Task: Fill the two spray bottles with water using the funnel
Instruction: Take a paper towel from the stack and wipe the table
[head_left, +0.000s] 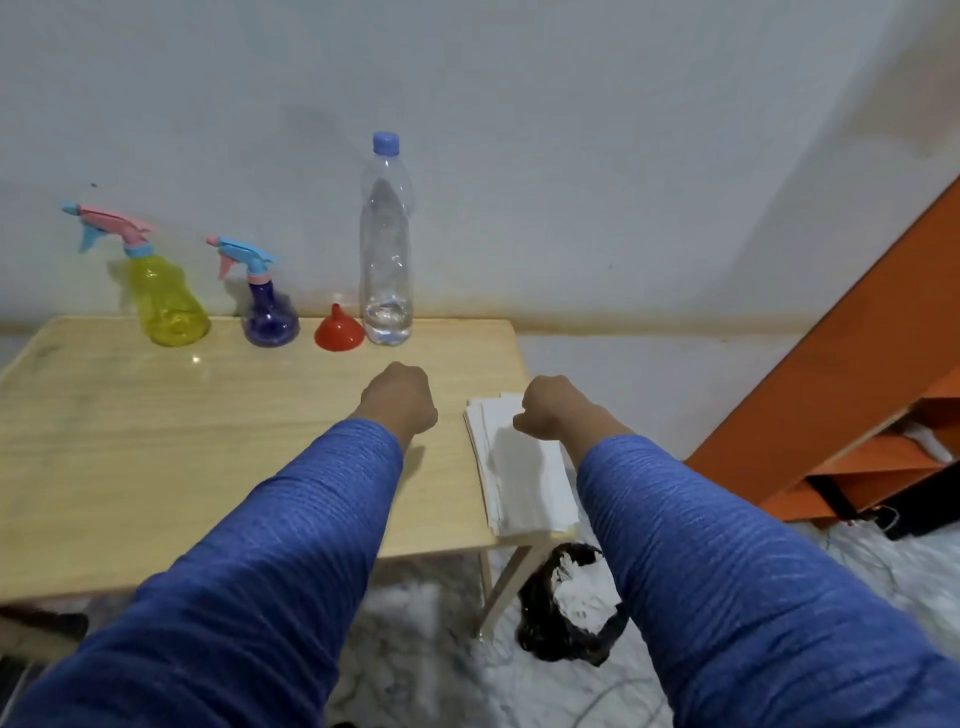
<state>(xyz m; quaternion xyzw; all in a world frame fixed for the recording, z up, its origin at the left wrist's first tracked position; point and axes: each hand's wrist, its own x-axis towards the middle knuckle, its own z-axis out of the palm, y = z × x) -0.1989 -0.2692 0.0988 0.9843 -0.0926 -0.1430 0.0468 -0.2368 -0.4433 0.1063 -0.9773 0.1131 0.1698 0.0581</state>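
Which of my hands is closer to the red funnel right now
Left. Your left hand, a closed fist, hovers just in front of the red funnel. Your right hand, also fisted, is farther off to the funnel's right, over the white paper stack.

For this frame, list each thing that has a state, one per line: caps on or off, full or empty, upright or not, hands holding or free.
Yellow spray bottle: upright, spray head on, looks empty.
Purple spray bottle: upright, spray head on, fill unclear.
Red funnel: upside down on table, spout up.
Water bottle: upright, capped, mostly full.
Left hand: fist, holding nothing.
Right hand: fist, holding nothing.
White paper stack: flat at table's edge.
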